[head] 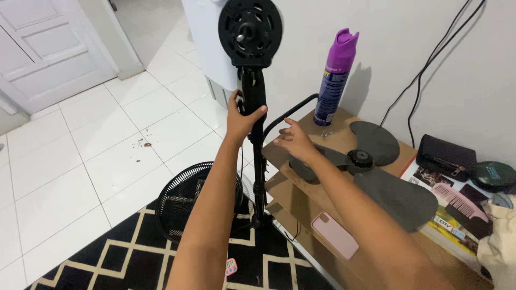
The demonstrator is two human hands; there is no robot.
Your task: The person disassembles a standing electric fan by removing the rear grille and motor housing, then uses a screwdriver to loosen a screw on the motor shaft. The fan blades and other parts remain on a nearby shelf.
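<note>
Stand fan, part dismantled; my left hand (243, 119) on its neck.

My left hand wraps shut around the black fan stand (256, 107) just under the bare motor housing (250, 29). My right hand (293, 142) hovers, fingers spread, holding nothing, beside the loose fan blade (376, 161) on the wooden table (301, 198). Also: purple spray can (334, 78), pink phone (334, 234), fan grille (185, 201) on the floor.

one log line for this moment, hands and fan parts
left hand: grips fan stand | right hand: open, over fan blade | table: spray can, phone
</note>
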